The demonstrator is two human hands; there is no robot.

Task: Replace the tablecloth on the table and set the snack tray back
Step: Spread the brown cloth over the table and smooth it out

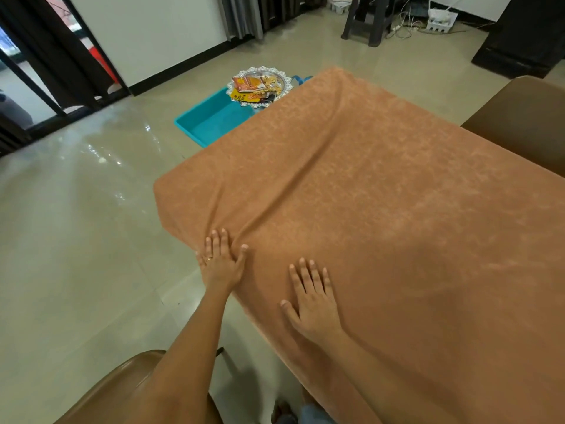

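Note:
An orange-brown tablecloth covers the whole table, with a long crease running from near my left hand toward the far end. My left hand lies flat, fingers spread, on the cloth at the near left edge. My right hand rests flat on the cloth a little to the right, palm down. Neither hand holds anything. The silver snack tray with orange and yellow packets sits on the far end of a teal bin on the floor beyond the table.
The teal plastic bin lies on the glossy tiled floor left of the table's far corner. Brown chairs stand at the right and near left. A dark stool and cables are at the back.

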